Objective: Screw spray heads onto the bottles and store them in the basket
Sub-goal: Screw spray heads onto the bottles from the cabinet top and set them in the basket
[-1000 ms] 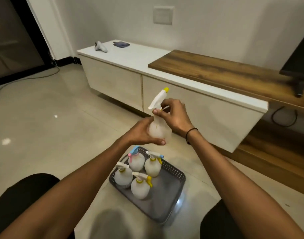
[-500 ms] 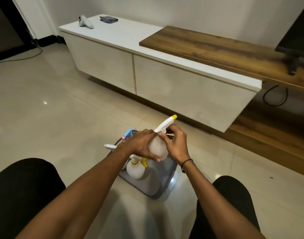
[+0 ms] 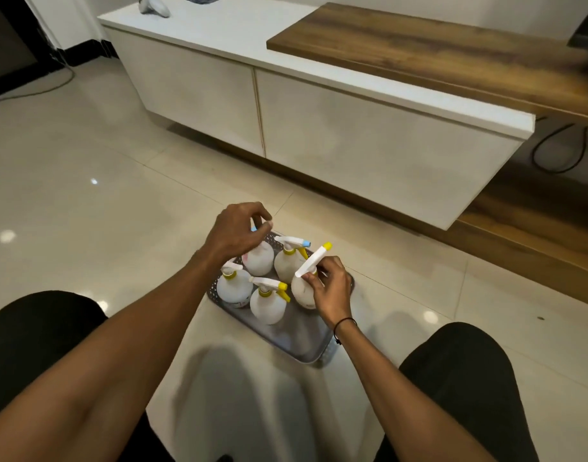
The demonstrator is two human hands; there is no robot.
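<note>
Storing step now: the right hand (image 3: 331, 288) pinches the neck of a round white plastic bottle with a yellow-tipped spray head (image 3: 304, 288), setting it into the grey perforated basket (image 3: 307, 341) at its right edge, beside four capped bottles. Next, release cleanly. The left hand (image 3: 234, 233) hovers over the basket's far corner, fingers loosely curled, holding nothing.

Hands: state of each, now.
Left hand: fingers loosely curled, holding nothing.
Right hand: grips round white plastic spray bottle in grey perforated basket.
</note>
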